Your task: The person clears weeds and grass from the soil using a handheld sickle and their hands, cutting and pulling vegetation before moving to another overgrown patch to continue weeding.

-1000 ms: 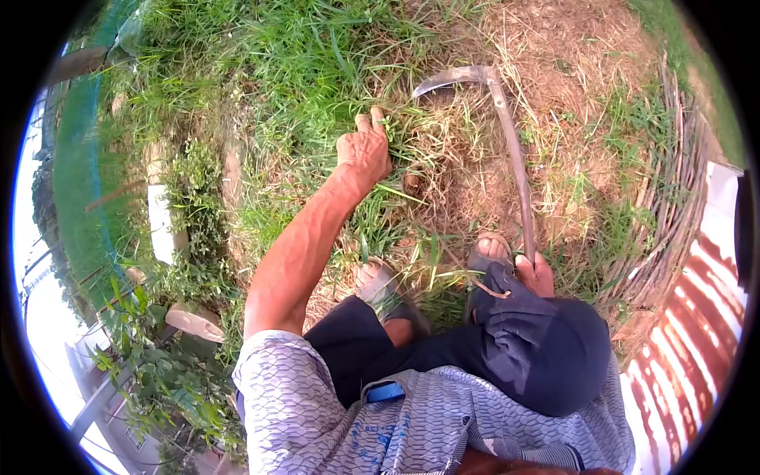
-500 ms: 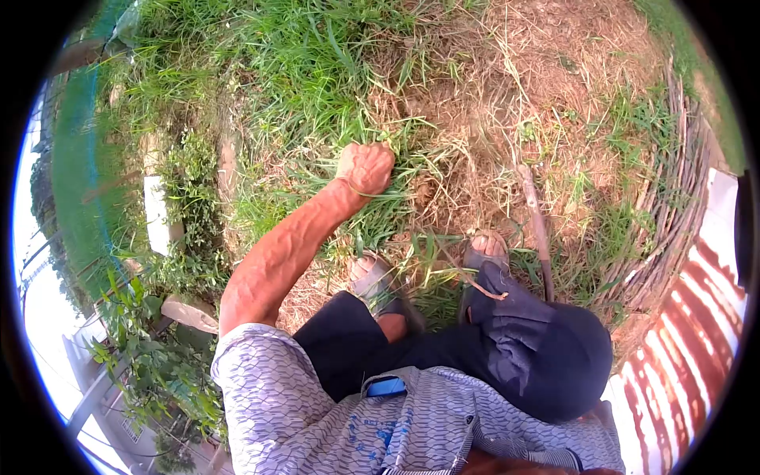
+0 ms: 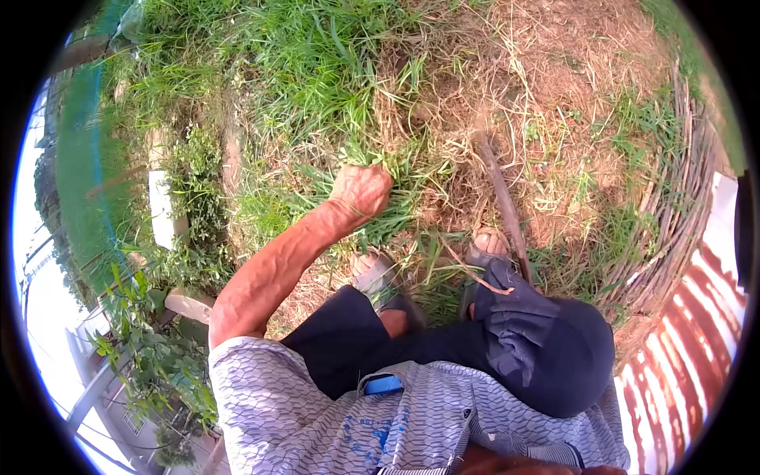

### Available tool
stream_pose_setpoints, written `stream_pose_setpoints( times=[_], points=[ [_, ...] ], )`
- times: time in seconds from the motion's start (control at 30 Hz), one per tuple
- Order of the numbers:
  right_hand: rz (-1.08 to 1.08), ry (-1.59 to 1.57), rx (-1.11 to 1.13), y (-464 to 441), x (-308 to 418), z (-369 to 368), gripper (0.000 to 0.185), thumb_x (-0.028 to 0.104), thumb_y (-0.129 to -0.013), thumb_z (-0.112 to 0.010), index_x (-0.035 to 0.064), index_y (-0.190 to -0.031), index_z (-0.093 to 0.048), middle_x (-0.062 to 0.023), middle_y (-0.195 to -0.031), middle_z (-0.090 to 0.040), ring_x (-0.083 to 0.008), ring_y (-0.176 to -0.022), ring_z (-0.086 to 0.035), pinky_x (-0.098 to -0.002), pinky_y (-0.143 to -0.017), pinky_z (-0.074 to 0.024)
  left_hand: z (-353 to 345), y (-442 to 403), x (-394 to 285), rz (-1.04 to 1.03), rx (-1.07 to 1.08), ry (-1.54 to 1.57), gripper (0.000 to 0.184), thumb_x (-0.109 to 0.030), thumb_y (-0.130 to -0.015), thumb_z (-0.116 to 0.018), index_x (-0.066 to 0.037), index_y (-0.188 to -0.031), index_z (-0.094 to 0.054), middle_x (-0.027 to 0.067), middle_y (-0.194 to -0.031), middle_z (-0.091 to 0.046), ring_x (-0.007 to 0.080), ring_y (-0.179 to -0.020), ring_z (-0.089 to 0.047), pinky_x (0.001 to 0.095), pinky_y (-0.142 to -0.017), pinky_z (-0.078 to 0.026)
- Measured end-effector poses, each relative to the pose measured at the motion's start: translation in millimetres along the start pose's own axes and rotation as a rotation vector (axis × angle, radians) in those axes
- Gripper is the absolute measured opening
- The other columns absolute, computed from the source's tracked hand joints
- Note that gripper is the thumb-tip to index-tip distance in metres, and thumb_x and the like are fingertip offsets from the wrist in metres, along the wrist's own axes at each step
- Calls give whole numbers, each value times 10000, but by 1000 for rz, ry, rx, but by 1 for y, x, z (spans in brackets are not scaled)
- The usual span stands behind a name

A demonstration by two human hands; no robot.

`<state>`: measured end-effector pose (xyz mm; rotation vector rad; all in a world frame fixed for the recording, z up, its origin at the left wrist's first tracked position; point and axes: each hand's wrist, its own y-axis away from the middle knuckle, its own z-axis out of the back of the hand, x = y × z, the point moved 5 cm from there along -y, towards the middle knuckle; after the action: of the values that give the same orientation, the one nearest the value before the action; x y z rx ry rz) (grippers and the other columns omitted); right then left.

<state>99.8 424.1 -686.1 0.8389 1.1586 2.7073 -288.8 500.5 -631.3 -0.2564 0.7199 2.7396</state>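
left hand (image 3: 362, 190): closed on grass (image 3: 360, 154), leaves jutting past knuckles, at green edge of straw-strewn ground (image 3: 586, 150). handle (image 3: 503, 198): wooden, slanted over ground, lower end beside right foot (image 3: 489, 241); far end blurred. right hand: out of sight, grip could not be told. left foot (image 3: 368, 265): sandalled, nearer left hand.

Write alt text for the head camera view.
A person's left hand grips green grass beside straw-strewn soil. A wooden handle slants down behind the dark-trousered right knee, near sandaled feet.
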Motion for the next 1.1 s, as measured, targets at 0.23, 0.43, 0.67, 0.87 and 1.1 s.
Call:
stream_pose_setpoints(
  times=[0.23, 0.43, 0.67, 0.87, 1.1],
  points=[
    [154, -262, -198, -41, 43, 46, 359, 381, -923, -569, 26, -941, -516, -105, -632, -513, -224, -613, -584, -430, -583, -464, 29, 42, 9, -52, -23, 140, 424, -97, -725, -627, -60, -1133, -516, 147, -847, -595, 302, -652, -631, 441, -551, -494],
    [306, 25, -175, -86, 129, 28, 340, 307, -924, -566, -22, -922, -484, -267, -678, -572, -453, -599, -567, -497, -527, -442, 42, -39, 60, 178, -116, -337, 489, -66, -717, -663, -62, -1184, -517, 195, -1298, -454, 257, -682, -641, 394, -609, -501],
    [81, -282, -93, -82, 122, 13, 293, 292, -924, -580, 8, -915, -509, -123, -618, -517, -279, -519, -540, -454, -515, -419, 38, -80, 125, 394, -21, -252, 949, -138, -764, -682, -93, -1528, -121, 255, -1425, -382, 313, -808, -685, 425, -629, -550],
    [257, -105, -156, -102, 159, 25, 243, 256, -953, -529, 19, -993, -493, -118, -600, -501, -302, -481, -526, -446, -466, -432, 10, -72, 139, 289, -62, -207, 373, -176, -813, -593, 6, -1137, -566, 155, -821, -661, 282, -717, -674, 407, -596, -527],
    [47, -160, -43, 8, 48, 26, 207, 214, -903, -615, 30, -957, -537, -144, -650, -586, -269, -637, -637, -382, -577, -507, 8, 21, 60, -50, 326, 23, 285, -180, -792, -587, -23, -1028, -611, 119, -641, -609, 254, -551, -603, 405, -527, -475]
  ],
)
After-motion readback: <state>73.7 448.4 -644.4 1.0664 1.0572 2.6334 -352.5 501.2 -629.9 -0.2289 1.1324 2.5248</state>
